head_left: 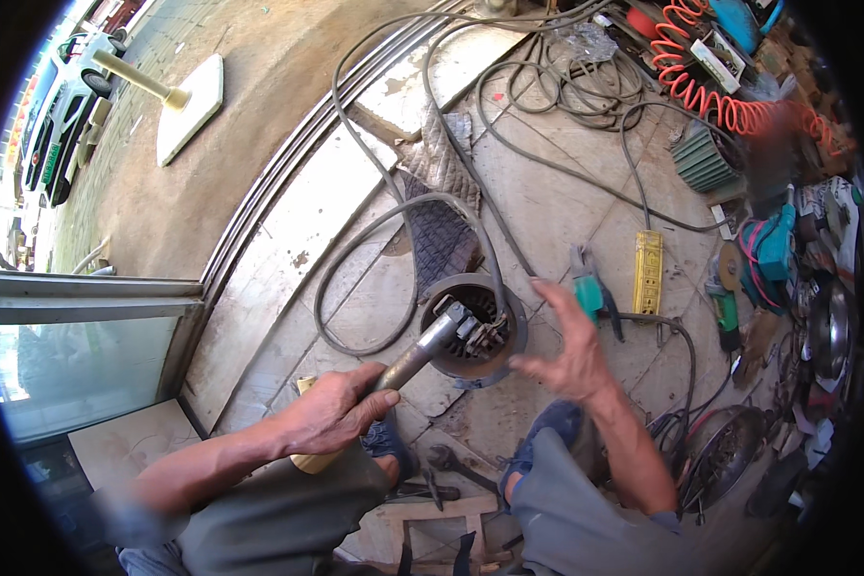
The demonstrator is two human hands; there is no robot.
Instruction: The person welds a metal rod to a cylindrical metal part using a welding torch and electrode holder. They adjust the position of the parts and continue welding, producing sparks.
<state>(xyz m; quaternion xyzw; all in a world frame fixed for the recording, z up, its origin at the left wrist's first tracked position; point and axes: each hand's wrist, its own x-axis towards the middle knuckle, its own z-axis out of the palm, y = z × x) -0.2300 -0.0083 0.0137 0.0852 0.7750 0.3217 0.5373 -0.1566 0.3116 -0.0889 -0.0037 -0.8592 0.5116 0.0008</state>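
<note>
A white car [62, 110] is parked outside at the far left, and to its right a flat white slab [202, 106] with a pale round post [134, 79] lies on bare brown ground. Below them, a glass door panel in a grey metal frame [86, 374] meets the grooved metal track [276, 168] along the left edge of the pale tiled floor [552, 226].

Inside that edge, a long grey cable [321, 298] loops beside a dark quilted cloth [442, 240]. The left hand [331, 408] has its fingers clamped around a grey metal rod [415, 361], which slants up and right. The rod's blocky upper end is over the opening of a round, dark metal housing [519, 336] with ribs and wires inside. This housing sits on the middle of the floor, just beyond the person's 2 dark shoes; a dark metal wrench [463, 468] lies between the shoes, nearer the floor's near edge.

The right hand [576, 350] is at the housing's right side, fingers apart and holding nothing; I cannot tell whether its thumb touches the rim. Beyond it lie green-handled pliers [588, 294], then a yellow power strip [648, 274]. Toward the floor's far right corner are a green ribbed metal cylinder [707, 161] and an orange coiled hose [730, 113]; a teal power tool [776, 254] lies among clutter along the right edge.
</note>
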